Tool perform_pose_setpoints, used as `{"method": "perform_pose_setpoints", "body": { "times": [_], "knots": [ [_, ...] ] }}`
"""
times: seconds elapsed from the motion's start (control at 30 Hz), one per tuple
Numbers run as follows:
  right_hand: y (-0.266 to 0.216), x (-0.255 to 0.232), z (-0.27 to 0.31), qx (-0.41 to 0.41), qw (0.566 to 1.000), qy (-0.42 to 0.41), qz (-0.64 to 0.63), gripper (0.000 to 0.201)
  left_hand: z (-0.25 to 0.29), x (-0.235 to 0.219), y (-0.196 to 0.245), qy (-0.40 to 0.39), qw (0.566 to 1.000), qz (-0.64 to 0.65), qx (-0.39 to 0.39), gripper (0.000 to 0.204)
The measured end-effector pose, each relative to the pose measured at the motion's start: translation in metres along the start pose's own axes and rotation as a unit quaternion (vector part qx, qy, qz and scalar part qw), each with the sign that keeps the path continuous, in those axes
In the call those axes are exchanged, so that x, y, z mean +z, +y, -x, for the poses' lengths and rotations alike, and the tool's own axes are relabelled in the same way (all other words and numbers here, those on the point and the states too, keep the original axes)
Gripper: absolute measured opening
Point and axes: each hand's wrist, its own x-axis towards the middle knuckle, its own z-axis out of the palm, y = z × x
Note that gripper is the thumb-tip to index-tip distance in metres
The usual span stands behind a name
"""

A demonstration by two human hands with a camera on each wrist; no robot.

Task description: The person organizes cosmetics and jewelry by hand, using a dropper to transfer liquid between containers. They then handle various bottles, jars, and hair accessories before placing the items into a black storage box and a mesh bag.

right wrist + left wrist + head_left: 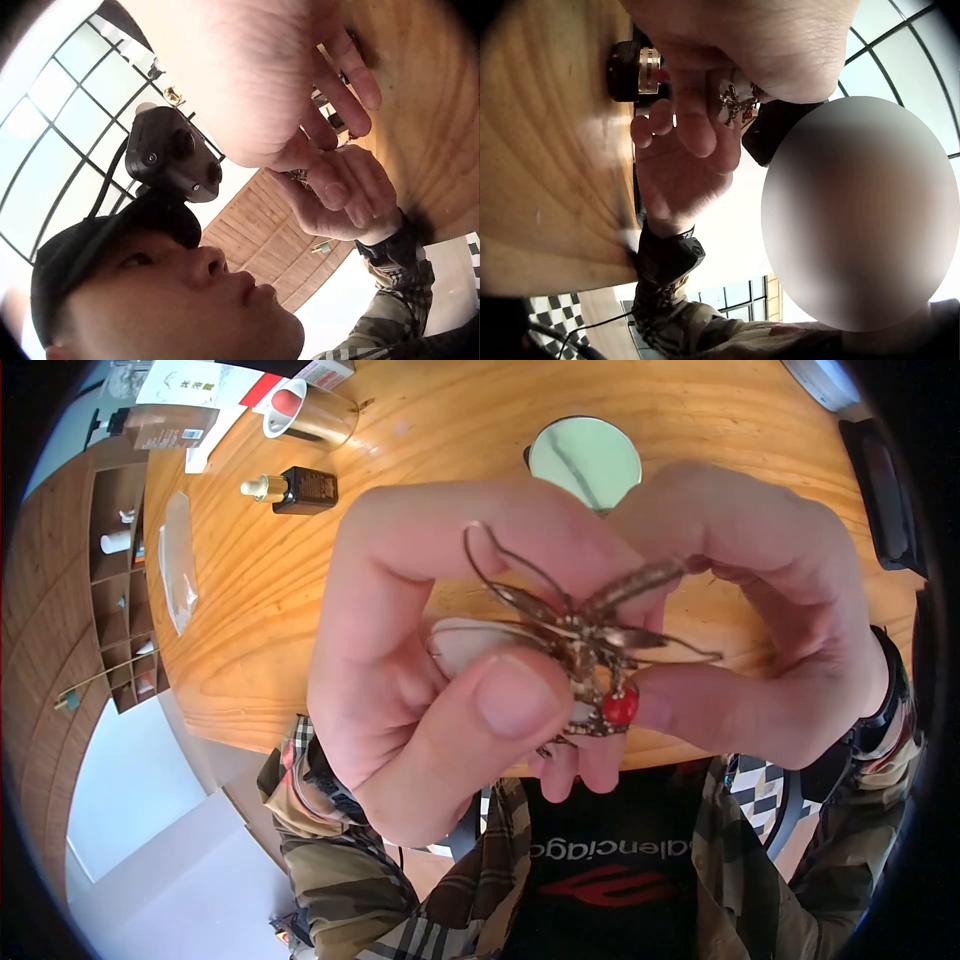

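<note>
Between both hands is a bronze-coloured wire ornament [590, 625] with thin petal-like loops, small beads and a red bead [620, 705]. My left hand [410, 650] pinches it from the left, its thumb lying across the near side and a pale piece showing behind the thumb. From the other side my right hand [780, 600] curls round it, thumb tip at the red bead and forefinger near the upper loop. In the left wrist view the ornament [739, 101] shows small by the fingertips; in the right wrist view the fingers mostly hide it.
On the wooden table [440, 430] stand a dark dropper bottle [310, 490], a gold cylinder [325, 415] and several boxes at the far left. A round pale-green disc [590, 460] lies beyond the hands. A clear plastic bag [178, 565] lies at the left edge, a black object [882, 495] at the right.
</note>
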Motion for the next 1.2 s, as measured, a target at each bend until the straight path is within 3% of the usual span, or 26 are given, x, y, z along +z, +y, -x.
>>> {"method": "perform_pose_setpoints", "body": {
  "times": [0.07,0.23,0.37,0.53,0.63,0.77,0.97,1.13,1.2],
  "knots": [
    [-0.001,0.000,0.002,0.043,0.998,0.009,-0.046,0.025,0.003,0.002,0.000,0.005,1.000,0.001,-0.006,0.061],
    [0.002,-0.020,0.000,-0.100,0.970,-0.052,0.216,0.029,0.006,0.002,0.002,0.019,1.000,0.003,-0.017,0.061],
    [0.005,-0.018,-0.001,-0.109,0.978,-0.061,0.164,0.030,0.008,0.001,0.003,0.026,0.999,0.004,-0.027,0.061],
    [0.008,-0.015,-0.007,-0.127,0.985,-0.080,0.080,0.032,0.001,0.010,-0.008,0.101,0.986,-0.032,0.129,0.070],
    [0.009,-0.020,-0.015,-0.170,0.976,-0.102,0.092,0.037,0.003,-0.007,-0.013,0.141,0.970,-0.133,0.146,0.073],
    [0.011,-0.024,-0.015,-0.169,0.971,-0.120,0.115,0.041,-0.002,-0.017,-0.011,0.142,0.970,-0.137,0.145,0.072],
    [0.013,-0.022,-0.008,-0.141,0.977,-0.083,0.135,0.041,0.005,0.004,-0.015,0.143,0.968,-0.148,0.143,0.072],
    [0.007,-0.019,-0.006,-0.068,0.989,-0.072,0.111,0.037,0.012,-0.001,-0.012,0.144,0.967,-0.156,0.139,0.072],
    [0.011,-0.020,-0.008,-0.094,0.986,-0.076,0.112,0.036,0.011,0.000,-0.012,0.144,0.966,-0.160,0.140,0.072]
  ]
}}
